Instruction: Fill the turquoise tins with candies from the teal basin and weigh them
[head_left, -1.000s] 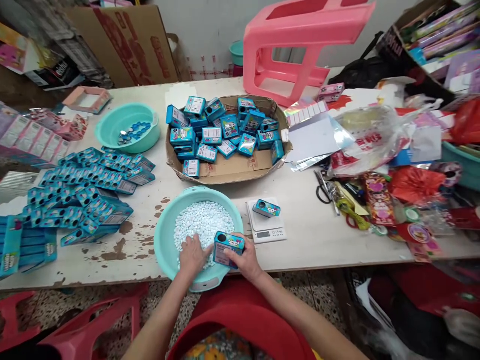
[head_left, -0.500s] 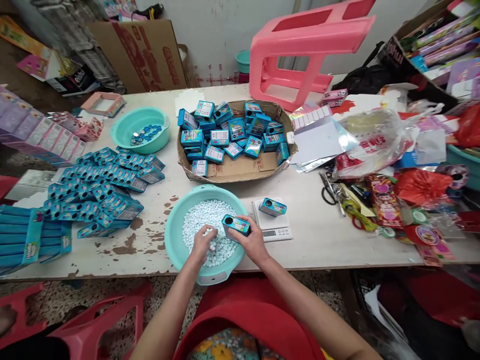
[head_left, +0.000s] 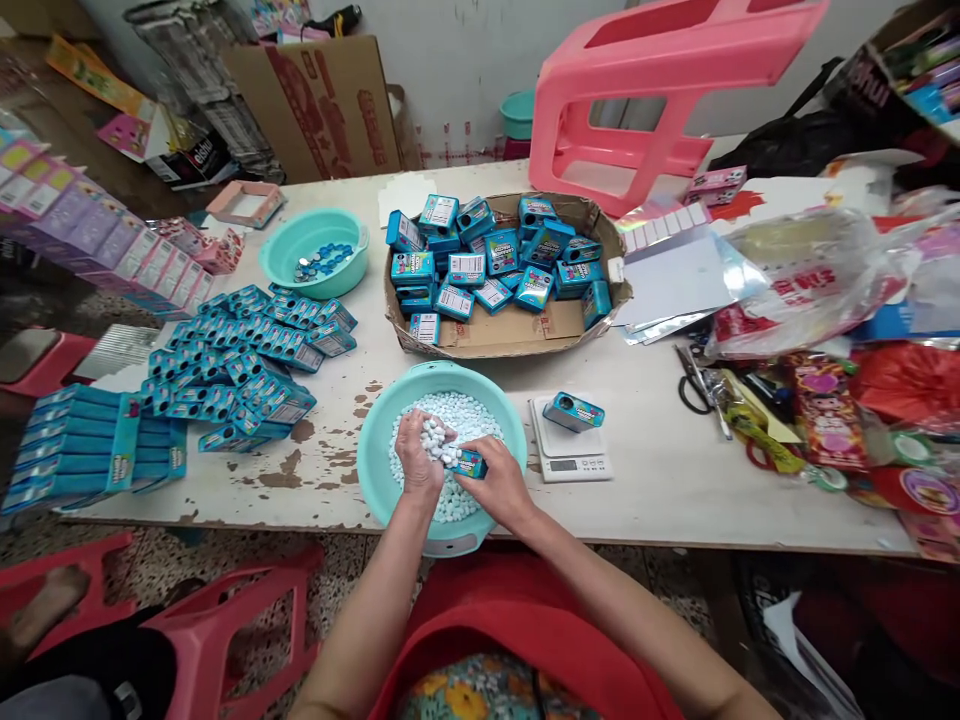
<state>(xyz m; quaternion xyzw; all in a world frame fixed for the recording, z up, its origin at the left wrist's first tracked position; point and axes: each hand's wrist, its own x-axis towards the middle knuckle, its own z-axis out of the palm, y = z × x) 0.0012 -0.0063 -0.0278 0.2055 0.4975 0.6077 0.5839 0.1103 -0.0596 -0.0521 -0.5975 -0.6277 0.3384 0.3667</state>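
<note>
- Left hand (head_left: 420,455): half curled into a cup, palm turned toward the right hand, holding a heap of white sweets (head_left: 435,437)
- Right hand (head_left: 496,482): closed around a small blue box (head_left: 472,464), thumb and fingers gripping its sides; the hand covers part of the box
- Position of the held box: above the right part of the green bowl (head_left: 369,470), its left end against or just beside the heaped sweets; contact cannot be confirmed, and the hole of this box cannot be made out
- Green bowl: near the front edge of the table (head_left: 660,495), directly below both hands, with a layer of loose sweets (head_left: 455,505) inside
- Scale (head_left: 574,468): to the right of the green bowl, carrying one blue carton (head_left: 574,411) on its plate
- Cardboard tray (head_left: 487,347): behind the green bowl, containing a loose pile of filled-out blue packs (head_left: 502,252), some upright, some tilted
- Second bowl (head_left: 277,262): to the left of the tray, containing small blue and silver discs (head_left: 330,262)
- Rows of blue cartons with dark round holes (head_left: 251,345): left of the green bowl, in front of the second bowl
- Scissors (head_left: 694,385): right of the scale, beside mixed packaging
</note>
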